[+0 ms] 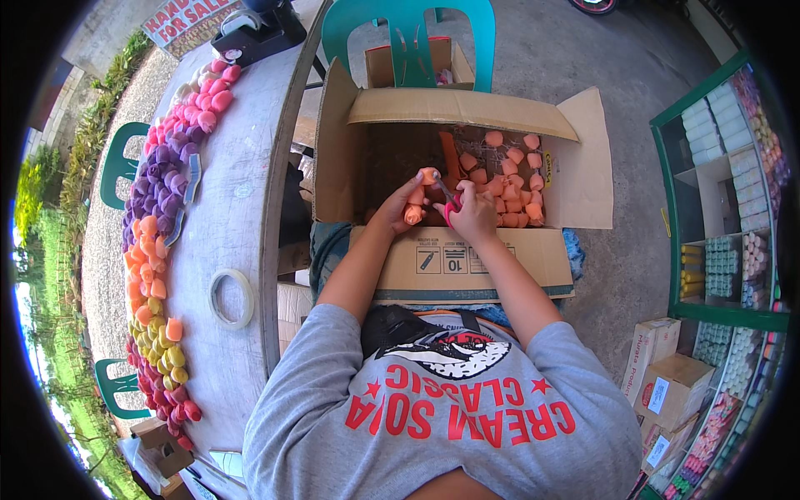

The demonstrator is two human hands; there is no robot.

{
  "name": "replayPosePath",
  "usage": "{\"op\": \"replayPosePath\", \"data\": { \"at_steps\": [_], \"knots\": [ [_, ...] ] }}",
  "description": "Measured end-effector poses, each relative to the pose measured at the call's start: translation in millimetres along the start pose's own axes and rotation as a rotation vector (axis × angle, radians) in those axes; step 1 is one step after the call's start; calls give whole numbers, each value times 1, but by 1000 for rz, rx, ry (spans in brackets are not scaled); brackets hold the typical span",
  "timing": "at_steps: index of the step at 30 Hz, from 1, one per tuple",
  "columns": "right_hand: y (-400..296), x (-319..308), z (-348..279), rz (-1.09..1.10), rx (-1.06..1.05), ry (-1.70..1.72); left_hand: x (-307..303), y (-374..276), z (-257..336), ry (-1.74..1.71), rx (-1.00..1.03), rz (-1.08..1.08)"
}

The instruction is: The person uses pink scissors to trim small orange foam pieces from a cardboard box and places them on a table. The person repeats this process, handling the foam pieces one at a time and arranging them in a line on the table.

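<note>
Several peach rose-shaped pieces (414, 213) sit in the grip of my left hand (397, 203), over the open cardboard box (462, 107). My right hand (474, 215) has its fingers around the pink handles of a pair of scissors (454, 205). Their blades point up and left, with the tip close to the upper peach piece (429, 175) at my left fingertips; whether they touch it I cannot tell. Inside the box, to the right of my hands, many peach rose heads (512, 194) lie together, some with thin clear stems. Shadow hides much of the box's left half.
On the left, a grey table (250, 156) bears a long row of purple rose heads (159, 181) and other colours, a tape roll (231, 299) and a black tape dispenser (259, 31). A teal chair (409, 37) stands beyond the box. Green-framed shelves (725, 317) and cartons (675, 387) line the right.
</note>
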State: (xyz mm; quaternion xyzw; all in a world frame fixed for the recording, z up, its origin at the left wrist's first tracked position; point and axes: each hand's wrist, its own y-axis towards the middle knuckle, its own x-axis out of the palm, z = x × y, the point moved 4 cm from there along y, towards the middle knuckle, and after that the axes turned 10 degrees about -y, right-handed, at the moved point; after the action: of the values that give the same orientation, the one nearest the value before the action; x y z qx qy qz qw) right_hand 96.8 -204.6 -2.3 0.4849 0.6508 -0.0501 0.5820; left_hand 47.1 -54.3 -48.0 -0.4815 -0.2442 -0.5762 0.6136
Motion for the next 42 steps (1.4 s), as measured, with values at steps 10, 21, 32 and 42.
{"op": "replayPosePath", "data": {
  "at_steps": [10, 21, 32, 42],
  "knots": [
    [-5, 12, 10, -1, -6, -65, -5, 3, -2, 89, -11, 55],
    [1, -3, -8, -178, -93, 46, 4, -3, 5, -133, 82, 97],
    [1, 9, 6, -218, 89, 36, 5, -1, 1, 857, 651, 509],
    [-3, 21, 29, -509, 364, 293, 14, -5, -1, 1128, 758, 548]
  ]
}}
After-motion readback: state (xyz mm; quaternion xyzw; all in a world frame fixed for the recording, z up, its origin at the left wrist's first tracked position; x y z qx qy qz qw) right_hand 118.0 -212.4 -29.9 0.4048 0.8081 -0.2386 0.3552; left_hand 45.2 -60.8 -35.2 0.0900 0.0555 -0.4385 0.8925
